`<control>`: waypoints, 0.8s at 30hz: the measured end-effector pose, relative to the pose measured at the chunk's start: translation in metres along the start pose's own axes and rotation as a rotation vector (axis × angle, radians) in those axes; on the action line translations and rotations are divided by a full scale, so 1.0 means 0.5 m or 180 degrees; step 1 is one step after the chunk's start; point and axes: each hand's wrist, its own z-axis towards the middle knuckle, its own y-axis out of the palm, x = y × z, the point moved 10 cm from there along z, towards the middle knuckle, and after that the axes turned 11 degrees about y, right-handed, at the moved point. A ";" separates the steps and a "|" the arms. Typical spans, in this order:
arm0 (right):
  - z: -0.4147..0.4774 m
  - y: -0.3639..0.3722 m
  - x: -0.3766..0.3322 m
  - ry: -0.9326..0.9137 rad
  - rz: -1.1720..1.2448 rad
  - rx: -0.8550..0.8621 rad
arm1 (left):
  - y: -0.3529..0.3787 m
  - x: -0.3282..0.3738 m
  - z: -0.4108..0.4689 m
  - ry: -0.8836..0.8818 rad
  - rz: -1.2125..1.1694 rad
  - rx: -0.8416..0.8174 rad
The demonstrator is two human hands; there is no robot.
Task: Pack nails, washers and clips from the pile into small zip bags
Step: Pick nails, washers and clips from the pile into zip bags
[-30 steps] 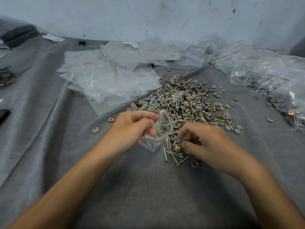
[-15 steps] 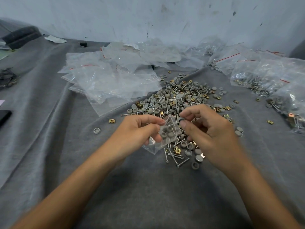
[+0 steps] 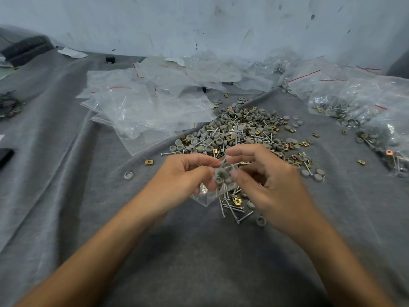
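Pinched small zip bag (image 3: pixel 218 187) at its mouth with left hand (image 3: pixel 183 176) and right hand (image 3: pixel 265 182), grey washers (image 3: pixel 221 176) inside, held just above near edge of pile (image 3: pixel 243 131), on grey cloth (image 3: pixel 199 251), empty bags (image 3: pixel 143 107) behind.

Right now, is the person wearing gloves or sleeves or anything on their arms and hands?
No gloves. The left hand and right hand are bare, with no rings showing. The left forearm and right forearm are bare too: no sleeves, watch or bracelets in view. The fingernails that show look short.
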 end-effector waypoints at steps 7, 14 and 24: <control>-0.005 0.036 0.012 -0.0318 -0.1946 -0.0091 | -0.005 0.020 -0.001 0.0398 0.0186 0.0088; 0.005 -0.002 -0.002 -0.0249 -0.0772 0.0361 | -0.004 0.077 -0.031 0.1197 0.0838 -0.0035; 0.003 -0.027 -0.020 -0.0200 0.0371 0.0403 | -0.048 0.138 -0.043 0.1610 0.0117 0.0585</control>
